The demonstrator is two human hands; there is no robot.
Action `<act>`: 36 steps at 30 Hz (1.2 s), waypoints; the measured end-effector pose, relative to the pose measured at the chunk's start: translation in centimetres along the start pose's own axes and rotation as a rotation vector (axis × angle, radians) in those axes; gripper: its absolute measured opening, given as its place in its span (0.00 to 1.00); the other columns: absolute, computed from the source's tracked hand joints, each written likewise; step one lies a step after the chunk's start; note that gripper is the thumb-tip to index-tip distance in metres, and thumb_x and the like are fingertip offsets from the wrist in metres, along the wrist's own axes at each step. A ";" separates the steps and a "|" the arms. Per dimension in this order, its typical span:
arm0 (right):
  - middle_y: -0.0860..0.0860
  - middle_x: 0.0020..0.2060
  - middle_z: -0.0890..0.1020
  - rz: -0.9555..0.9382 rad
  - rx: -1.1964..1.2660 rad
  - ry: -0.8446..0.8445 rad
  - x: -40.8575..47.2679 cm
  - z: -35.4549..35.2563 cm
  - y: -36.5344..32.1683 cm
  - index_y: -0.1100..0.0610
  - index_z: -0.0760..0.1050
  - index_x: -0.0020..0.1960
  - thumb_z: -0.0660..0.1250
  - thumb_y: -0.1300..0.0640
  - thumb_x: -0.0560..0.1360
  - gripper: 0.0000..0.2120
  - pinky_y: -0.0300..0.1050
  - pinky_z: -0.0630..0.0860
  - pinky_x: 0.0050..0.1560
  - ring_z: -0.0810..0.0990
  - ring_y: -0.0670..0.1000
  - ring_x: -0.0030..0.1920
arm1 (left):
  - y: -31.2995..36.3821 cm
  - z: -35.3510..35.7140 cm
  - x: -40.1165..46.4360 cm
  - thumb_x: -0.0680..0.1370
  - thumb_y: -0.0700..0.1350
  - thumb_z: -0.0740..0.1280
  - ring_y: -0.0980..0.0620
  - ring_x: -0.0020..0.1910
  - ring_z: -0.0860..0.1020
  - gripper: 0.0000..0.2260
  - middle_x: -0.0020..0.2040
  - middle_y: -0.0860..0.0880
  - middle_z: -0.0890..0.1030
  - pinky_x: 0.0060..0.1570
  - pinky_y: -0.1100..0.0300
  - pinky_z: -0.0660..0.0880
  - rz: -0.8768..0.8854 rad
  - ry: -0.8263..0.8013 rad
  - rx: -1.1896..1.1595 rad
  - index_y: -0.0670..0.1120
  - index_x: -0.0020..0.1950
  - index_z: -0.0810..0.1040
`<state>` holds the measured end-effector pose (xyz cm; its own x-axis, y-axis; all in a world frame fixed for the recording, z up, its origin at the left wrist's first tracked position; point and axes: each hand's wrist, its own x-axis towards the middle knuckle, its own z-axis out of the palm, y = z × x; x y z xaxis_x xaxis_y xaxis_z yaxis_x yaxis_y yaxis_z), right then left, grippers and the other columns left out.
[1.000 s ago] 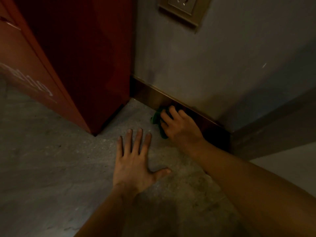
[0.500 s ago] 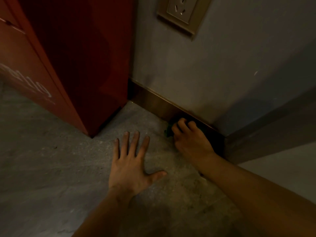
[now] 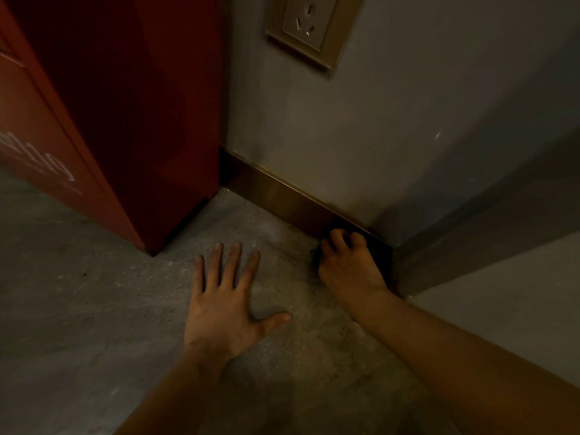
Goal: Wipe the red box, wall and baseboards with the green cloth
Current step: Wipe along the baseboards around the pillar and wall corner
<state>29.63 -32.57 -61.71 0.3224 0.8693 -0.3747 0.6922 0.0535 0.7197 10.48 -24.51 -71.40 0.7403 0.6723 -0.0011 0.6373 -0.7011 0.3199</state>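
Observation:
The red box [image 3: 131,127] stands on the floor at the left, its side close to the grey wall [image 3: 392,127]. A brown baseboard [image 3: 276,196] runs along the wall's foot down to the outer corner. My right hand [image 3: 348,265] is closed over the green cloth [image 3: 314,255] and presses it against the baseboard's right end, beside the corner. Only a dark green edge of the cloth shows left of my fingers. My left hand [image 3: 226,302] lies flat on the floor with fingers spread, holding nothing.
A beige wall socket [image 3: 303,26] sits on the wall above. The wall turns an outer corner [image 3: 395,246] at the right, with another baseboard [image 3: 477,246] running away from it. The floor [image 3: 78,293] is speckled grey concrete.
My right hand has slid the cloth to the right along the baseboard, from near its middle to the corner end. My left hand has stayed flat on the floor.

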 end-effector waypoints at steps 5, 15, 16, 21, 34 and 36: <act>0.60 0.59 0.73 0.057 0.081 -0.070 -0.3 -0.3 0.0 0.59 0.74 0.64 0.63 0.58 0.77 0.16 0.58 0.71 0.53 0.67 0.64 0.60 | 0.1 -0.1 0.0 0.67 0.84 0.49 0.41 0.81 0.38 0.52 0.83 0.45 0.48 0.77 0.33 0.43 0.003 0.005 0.022 0.54 0.82 0.47; 0.57 0.65 0.71 0.089 0.690 0.149 -3.7 -2.0 1.5 0.54 0.71 0.68 0.70 0.58 0.73 0.24 0.56 0.70 0.57 0.67 0.61 0.63 | -0.7 -1.6 0.5 0.61 0.87 0.46 0.46 0.76 0.25 0.54 0.81 0.49 0.31 0.75 0.36 0.31 -0.009 -0.169 -0.083 0.61 0.78 0.30; 0.56 0.66 0.70 0.093 0.783 0.162 -4.1 -2.3 1.5 0.53 0.70 0.69 0.70 0.58 0.73 0.25 0.55 0.71 0.57 0.67 0.60 0.62 | -0.8 -2.2 0.5 0.61 0.87 0.48 0.47 0.77 0.26 0.54 0.81 0.50 0.33 0.75 0.36 0.32 -0.006 -0.186 -0.141 0.62 0.78 0.31; 0.51 0.64 0.73 0.080 1.244 0.136 -6.1 -3.3 1.2 0.47 0.68 0.67 0.68 0.57 0.75 0.22 0.52 0.74 0.55 0.69 0.56 0.63 | 0.1 -5.1 -0.9 0.61 0.82 0.63 0.54 0.78 0.51 0.54 0.82 0.55 0.48 0.77 0.43 0.56 0.083 -0.159 -0.405 0.69 0.76 0.36; 0.51 0.63 0.73 0.096 1.789 0.011 -11.7 -3.9 0.3 0.39 0.63 0.65 0.71 0.53 0.76 0.25 0.52 0.81 0.57 0.76 0.53 0.60 | 5.9 -11.0 -3.8 0.68 0.66 0.74 0.61 0.59 0.73 0.36 0.65 0.60 0.74 0.60 0.61 0.71 0.291 -0.182 -0.288 0.65 0.72 0.62; 0.48 0.64 0.73 0.080 1.842 0.022 -12.7 -3.8 0.8 0.40 0.63 0.67 0.73 0.52 0.74 0.28 0.49 0.79 0.58 0.76 0.52 0.62 | 6.6 -11.7 -4.1 0.71 0.61 0.74 0.61 0.56 0.74 0.30 0.63 0.58 0.76 0.57 0.61 0.72 0.299 -0.164 -0.251 0.63 0.69 0.66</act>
<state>23.62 -41.65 -54.17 0.3890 0.8486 -0.3584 0.4262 -0.5107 -0.7467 9.12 -29.11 -58.22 0.9219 0.3870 -0.0176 0.3321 -0.7663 0.5500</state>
